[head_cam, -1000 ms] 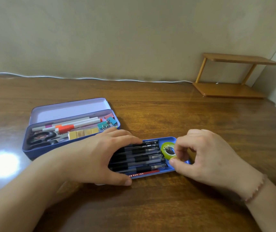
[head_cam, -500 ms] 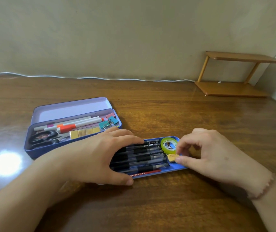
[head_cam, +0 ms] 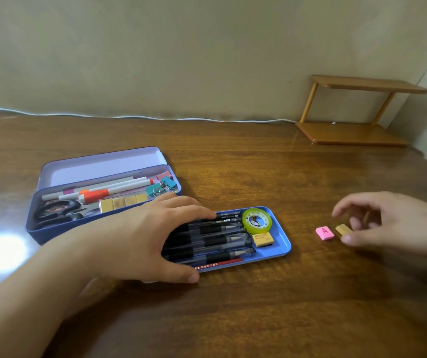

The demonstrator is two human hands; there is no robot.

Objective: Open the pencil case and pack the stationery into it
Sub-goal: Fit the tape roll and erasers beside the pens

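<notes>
Two small erasers remain loose on the bench [head_cam: 233, 319], a pink eraser [head_cam: 324, 233] and a tan eraser [head_cam: 343, 229] just beside it, well to the right of the blue tray [head_cam: 282, 245]. The right hand [head_cam: 398, 223] hovers over them with fingers loosely curled and spread, thumb near the tan one, gripping nothing yet; it looks set to pinch one up. The left hand [head_cam: 155, 241] lies flat and relaxed across the black pens [head_cam: 222, 240] in the tray, thumb on the bench at the near edge, probably pinning the shallow tray so it won't slide as items go in. At the tray's right end sit a green tape roll [head_cam: 257, 221] and, just in front of it, a yellow eraser [head_cam: 263, 240], leaving a bare strip where the loose pieces could fit. Behind, the pencil case [head_cam: 98, 223] stands open with its lid [head_cam: 98, 169] tipped back, holding markers [head_cam: 109, 192], scissors [head_cam: 54, 211] and binder clips [head_cam: 162, 186].
</notes>
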